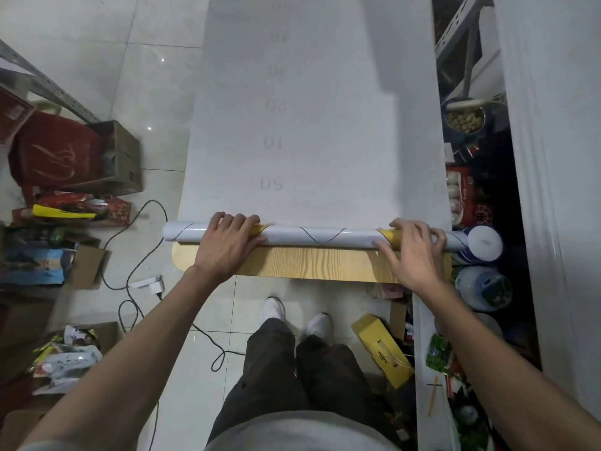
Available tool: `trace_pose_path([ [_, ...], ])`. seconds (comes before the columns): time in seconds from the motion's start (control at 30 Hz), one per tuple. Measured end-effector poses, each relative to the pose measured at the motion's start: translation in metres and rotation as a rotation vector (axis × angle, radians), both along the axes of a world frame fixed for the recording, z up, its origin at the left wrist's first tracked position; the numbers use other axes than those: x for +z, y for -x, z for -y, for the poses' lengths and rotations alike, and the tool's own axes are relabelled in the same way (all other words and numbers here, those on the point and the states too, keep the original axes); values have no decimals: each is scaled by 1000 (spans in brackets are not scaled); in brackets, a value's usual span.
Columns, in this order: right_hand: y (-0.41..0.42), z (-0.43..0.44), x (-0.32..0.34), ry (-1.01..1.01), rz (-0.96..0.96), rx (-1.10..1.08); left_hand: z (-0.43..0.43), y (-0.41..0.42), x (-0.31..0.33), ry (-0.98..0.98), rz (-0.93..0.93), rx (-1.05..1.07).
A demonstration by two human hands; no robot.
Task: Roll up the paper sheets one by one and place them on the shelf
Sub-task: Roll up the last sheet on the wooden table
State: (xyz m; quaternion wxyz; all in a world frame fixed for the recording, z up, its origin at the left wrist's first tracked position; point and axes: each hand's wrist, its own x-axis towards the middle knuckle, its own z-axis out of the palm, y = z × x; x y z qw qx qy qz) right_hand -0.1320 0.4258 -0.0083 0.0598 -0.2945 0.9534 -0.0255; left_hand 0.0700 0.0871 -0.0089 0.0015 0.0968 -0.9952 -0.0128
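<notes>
Two hands on a half-rolled paper sheet at the near edge of the surface.

The left hand (227, 239) lies palm down with fingers curled over the paper roll (312, 237). The right hand (413, 249) holds the roll near its other end, fingers spread and bent over it. Both arms reach forward, nearly straight. The roll lies across the wooden surface (309, 263), and the unrolled paper sheet (309, 125) stretches away beyond it.

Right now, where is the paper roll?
In the head view, the roll lies crosswise at the near edge of the table, held by the left hand and right hand, the flat sheet beyond it.
</notes>
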Motion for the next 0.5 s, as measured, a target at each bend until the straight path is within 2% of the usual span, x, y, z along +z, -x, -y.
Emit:
trace_pose_path([
  [0.17,-4,1,0,17,17,15,1,1,-1,-13,35,-37],
  [0.33,-2,2,6,-49,-2,-1,4,1,2,1,30,-32],
  [0.5,0,3,8,4,18,-7,5,2,0,-81,29,-35],
])
